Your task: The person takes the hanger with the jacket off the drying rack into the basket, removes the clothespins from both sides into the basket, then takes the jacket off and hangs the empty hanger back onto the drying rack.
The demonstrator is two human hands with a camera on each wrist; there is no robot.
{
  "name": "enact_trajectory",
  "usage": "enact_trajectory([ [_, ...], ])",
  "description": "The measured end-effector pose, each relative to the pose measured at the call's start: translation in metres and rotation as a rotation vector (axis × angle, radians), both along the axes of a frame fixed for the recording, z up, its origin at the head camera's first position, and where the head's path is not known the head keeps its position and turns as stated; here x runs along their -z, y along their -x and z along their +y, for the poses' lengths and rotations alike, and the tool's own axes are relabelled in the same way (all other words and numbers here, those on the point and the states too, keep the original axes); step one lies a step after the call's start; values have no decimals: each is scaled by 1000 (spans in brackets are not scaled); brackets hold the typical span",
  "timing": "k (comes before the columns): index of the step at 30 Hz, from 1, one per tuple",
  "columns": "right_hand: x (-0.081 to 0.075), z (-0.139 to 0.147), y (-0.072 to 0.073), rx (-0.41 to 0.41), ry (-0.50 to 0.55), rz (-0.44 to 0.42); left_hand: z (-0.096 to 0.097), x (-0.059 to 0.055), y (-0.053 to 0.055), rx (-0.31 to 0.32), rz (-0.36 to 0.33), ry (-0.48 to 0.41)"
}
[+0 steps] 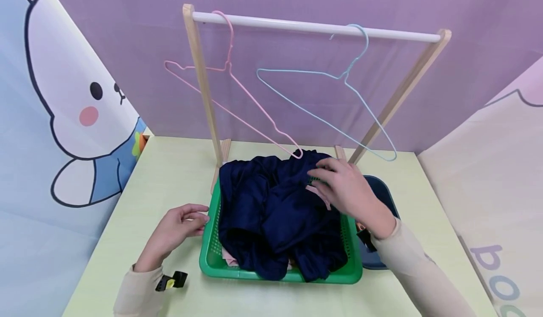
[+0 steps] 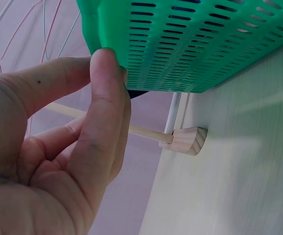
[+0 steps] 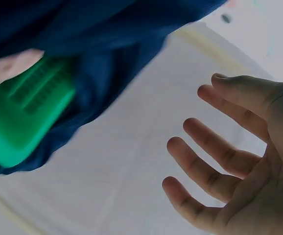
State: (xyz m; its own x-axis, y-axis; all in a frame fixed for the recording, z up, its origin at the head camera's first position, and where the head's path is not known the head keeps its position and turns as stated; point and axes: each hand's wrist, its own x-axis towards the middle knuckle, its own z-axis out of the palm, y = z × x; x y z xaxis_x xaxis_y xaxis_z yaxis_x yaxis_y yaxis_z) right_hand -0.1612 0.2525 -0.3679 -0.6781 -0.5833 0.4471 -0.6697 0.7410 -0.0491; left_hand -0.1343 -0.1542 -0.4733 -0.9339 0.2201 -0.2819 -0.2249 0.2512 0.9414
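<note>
A heap of dark navy cloth (image 1: 271,208) fills the green basket (image 1: 280,274), spilling over its back edge and drooping to its front rim. Bits of pink cloth (image 1: 230,259) peek out beneath it. My left hand (image 1: 176,227) is beside the basket's left rim, its loosely bent fingertips right at the edge; the left wrist view shows them against the slotted green wall (image 2: 180,44). Over the right side of the heap hovers my right hand (image 1: 345,185), fingers spread and relaxed. In the right wrist view nothing lies between its fingers (image 3: 205,171).
Behind the basket stands a wooden rack with a white rail (image 1: 297,25). A pink hanger (image 1: 254,102) and a light blue hanger (image 1: 305,112) hang from it, their lower ends near the heap. A dark blue tray (image 1: 383,194) sits right of the basket, partly hidden by my right arm.
</note>
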Motion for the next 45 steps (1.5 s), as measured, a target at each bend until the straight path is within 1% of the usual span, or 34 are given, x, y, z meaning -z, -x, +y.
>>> enact_trajectory([
  [4, 13, 12, 31, 42, 9, -54, 0, 1, 0, 1, 2, 0],
  [6, 21, 16, 46, 83, 6, -102, 0, 2, 0, 0, 0, 0],
  [9, 32, 20, 65, 143, -11, -198, 0, 2, 0, -3, -8, -2],
  [12, 39, 21, 81, 161, -26, -272, 0, 2, 0, -4, -13, -3],
  [15, 42, 21, 94, 144, -25, -317, 0, 2, 0, -6, -14, 0],
  [18, 42, 20, 104, 132, -23, -360, 0, 1, 0, -6, -13, 0],
  [20, 43, 18, 109, 134, -22, -377, 0, 1, 0, -7, -12, -2],
  [22, 43, 17, 111, 146, -17, -375, 0, 1, 0, -7, -13, -3],
  [25, 43, 14, 107, 151, 11, -317, 0, 0, -1, -3, -14, -4],
  [28, 42, 13, 97, 135, 49, -212, 0, 0, -1, 2, -14, -1],
  [31, 37, 13, 85, 112, 98, -106, -1, 0, -1, 3, -12, 1],
  [33, 31, 14, 76, 101, 138, -47, -1, 0, -1, 2, -11, 2],
  [39, 4, 10, 46, 12, 272, 77, -1, 1, -1, 5, -7, -1],
  [45, -23, -5, 6, -85, 321, 179, -1, 0, 0, 5, -9, 1],
])
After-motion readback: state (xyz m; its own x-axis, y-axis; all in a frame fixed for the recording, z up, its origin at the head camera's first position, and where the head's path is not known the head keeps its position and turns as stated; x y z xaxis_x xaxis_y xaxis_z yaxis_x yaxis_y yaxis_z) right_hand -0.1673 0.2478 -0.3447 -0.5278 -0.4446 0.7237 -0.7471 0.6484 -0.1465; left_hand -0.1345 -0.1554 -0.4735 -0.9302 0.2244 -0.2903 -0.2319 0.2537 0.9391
